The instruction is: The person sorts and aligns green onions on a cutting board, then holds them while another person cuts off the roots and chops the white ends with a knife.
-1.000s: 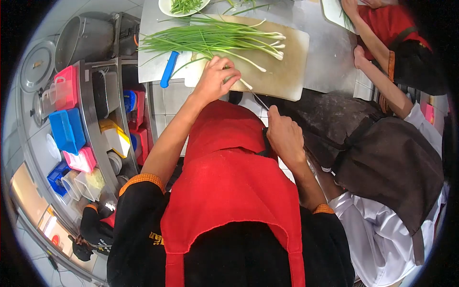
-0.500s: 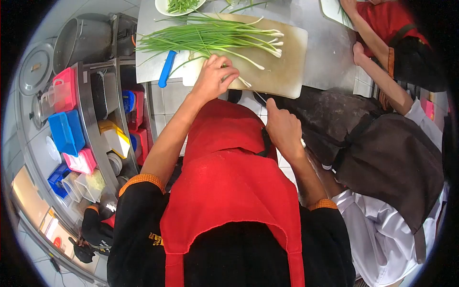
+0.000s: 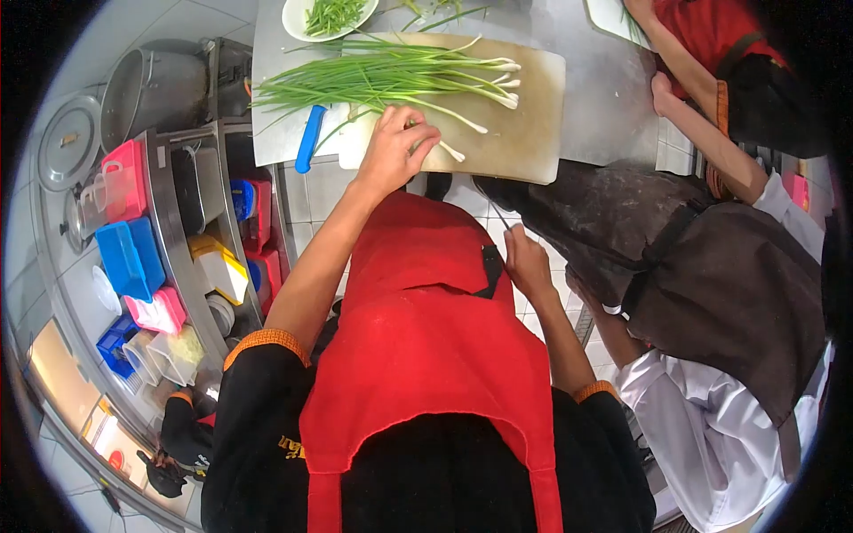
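Green onions (image 3: 391, 75) lie in a bunch across a worn cutting board (image 3: 533, 133), white ends to the right. My left hand (image 3: 400, 151) is closed on one green onion (image 3: 451, 151) at the board's near edge, its white end sticking out to the right. Below the board's edge, my right hand (image 3: 529, 258) is wrapped round a thin knife (image 3: 499, 211), whose blade points up and left, apart from the onion. A blue handle (image 3: 310, 139) lies left of the board.
A white bowl of cut greens (image 3: 330, 16) stands behind the board on the metal table (image 3: 613, 98). A co-worker in a dark apron (image 3: 711, 284) stands close on the right; another person's arm (image 3: 689, 75) reaches in above. Shelves with plastic containers (image 3: 129, 258) are at left.
My right hand has moved down, away from the board, taking the knife away from the onion. My left hand has stayed nearly in place, still gripping the onion.
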`<control>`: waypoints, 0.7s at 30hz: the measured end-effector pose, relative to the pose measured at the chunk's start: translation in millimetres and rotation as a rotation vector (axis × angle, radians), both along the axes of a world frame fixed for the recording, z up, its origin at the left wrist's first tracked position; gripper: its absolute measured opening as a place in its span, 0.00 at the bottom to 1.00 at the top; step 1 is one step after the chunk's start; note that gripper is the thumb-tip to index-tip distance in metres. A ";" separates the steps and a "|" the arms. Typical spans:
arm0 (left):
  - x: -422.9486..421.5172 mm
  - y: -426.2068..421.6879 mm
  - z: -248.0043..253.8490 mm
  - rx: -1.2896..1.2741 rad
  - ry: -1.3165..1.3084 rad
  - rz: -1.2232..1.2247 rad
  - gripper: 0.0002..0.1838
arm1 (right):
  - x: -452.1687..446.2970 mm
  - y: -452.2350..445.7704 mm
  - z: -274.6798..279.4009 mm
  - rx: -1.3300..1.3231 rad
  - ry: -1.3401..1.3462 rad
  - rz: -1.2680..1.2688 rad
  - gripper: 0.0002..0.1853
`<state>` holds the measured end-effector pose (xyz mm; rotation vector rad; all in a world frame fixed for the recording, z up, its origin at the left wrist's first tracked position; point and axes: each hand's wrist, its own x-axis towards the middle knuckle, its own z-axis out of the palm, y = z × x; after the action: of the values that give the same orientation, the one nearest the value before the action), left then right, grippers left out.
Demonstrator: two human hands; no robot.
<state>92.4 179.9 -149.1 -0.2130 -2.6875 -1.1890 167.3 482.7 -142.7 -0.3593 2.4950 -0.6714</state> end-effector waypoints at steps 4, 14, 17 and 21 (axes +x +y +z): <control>-17.4 17.7 13.7 -0.013 0.084 0.047 0.13 | 7.7 4.1 13.1 -0.216 -0.049 -0.248 0.12; -68.2 48.5 10.5 -0.232 0.120 0.034 0.12 | -2.0 -28.3 47.1 -0.354 0.075 -0.358 0.13; -61.1 40.7 21.7 -0.203 0.182 -0.009 0.11 | -4.8 -26.9 56.6 -0.342 0.053 -0.374 0.13; -27.9 14.5 40.2 -0.174 0.272 -0.119 0.14 | -11.8 -27.8 64.6 -0.357 0.043 -0.360 0.14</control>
<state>64.5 194.3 -108.9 -0.5275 -2.5645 -0.8804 155.5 454.9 -78.1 -0.0451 2.4992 -1.2721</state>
